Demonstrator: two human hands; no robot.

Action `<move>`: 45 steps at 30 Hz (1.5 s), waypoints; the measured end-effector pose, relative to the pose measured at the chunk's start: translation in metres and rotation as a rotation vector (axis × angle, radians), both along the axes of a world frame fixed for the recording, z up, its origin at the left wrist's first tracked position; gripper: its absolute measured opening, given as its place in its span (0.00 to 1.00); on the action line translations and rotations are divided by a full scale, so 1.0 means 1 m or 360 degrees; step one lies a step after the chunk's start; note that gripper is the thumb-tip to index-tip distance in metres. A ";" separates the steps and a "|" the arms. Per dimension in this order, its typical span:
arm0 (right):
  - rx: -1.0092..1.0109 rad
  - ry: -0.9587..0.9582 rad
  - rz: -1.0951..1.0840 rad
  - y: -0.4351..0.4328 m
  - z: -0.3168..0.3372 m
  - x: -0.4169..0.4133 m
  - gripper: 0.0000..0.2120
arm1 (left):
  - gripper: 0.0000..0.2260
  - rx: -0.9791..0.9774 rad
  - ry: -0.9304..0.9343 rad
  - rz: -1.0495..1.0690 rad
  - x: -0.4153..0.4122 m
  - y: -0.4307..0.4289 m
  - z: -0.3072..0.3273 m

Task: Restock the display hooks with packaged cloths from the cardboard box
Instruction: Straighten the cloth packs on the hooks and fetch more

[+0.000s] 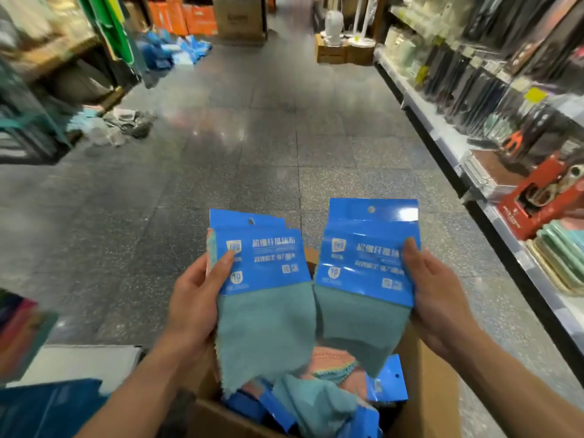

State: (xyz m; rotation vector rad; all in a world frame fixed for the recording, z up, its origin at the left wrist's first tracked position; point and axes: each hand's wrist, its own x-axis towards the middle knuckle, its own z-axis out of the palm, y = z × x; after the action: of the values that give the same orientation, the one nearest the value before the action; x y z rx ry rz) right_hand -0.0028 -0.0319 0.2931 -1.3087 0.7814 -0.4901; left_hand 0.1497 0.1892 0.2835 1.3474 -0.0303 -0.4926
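Both hands are raised over the cardboard box (423,390), which stands open at the bottom of the view, and each hand is grasping packaged cloths. The left hand (196,298) is curled round the left edge of a small stack of packs (265,273) above the box's left side. Its thumb lies flat on the blue header card of the front pack, and its other fingers are hidden behind. Edges of further blue cards and a strip of pink cloth show behind that front pack, so the hand holds more than one; how many I cannot tell.

The right hand (439,298) grips a second pack (366,263) above the box's right side, thumb pressed on the card's right edge and fingers out of sight behind it. The two held lots nearly meet along their inner edges above the middle of the box. Teal cloth hangs below each card, its corners dangling toward the box opening.

Inside the box lie more blue-carded packs (387,380), a rumpled teal cloth (316,403) and some pink cloths (335,361). Beyond the box stretches a grey tiled floor (252,137). To the right of the box runs a shelf (448,143) of packaged goods, with a red package (543,197) on it. Far beyond the box, to the left, a blurred heap of blue packages (177,52) lies on the floor.
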 end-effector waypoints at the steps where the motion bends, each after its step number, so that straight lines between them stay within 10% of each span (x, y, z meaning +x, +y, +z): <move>1: -0.0010 0.0009 0.0046 0.007 0.013 0.006 0.48 | 0.10 -0.0015 -0.0028 0.0031 0.000 0.011 0.010; 4: 0.0045 -0.0074 0.0209 0.024 0.041 0.020 0.48 | 0.14 -0.0036 -0.0082 0.0126 -0.004 0.044 0.043; 8: 0.0154 -0.0168 0.0467 0.053 0.078 0.029 0.16 | 0.13 -0.0006 -0.0174 0.0259 -0.017 0.089 0.083; 12: 0.0182 -0.0301 0.0588 0.093 0.118 0.031 0.08 | 0.15 -0.0028 -0.0299 0.0364 -0.041 0.133 0.121; 45: 0.0094 -0.0992 0.1880 0.443 0.422 -0.033 0.17 | 0.17 0.0017 -0.1232 0.1395 -0.312 0.471 0.422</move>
State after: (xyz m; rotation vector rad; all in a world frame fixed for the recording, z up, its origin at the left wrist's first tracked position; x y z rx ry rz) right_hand -0.0353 0.4115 0.7154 -1.2292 -0.5211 0.1058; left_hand -0.1625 0.6601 0.7051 1.3446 -0.0676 0.7734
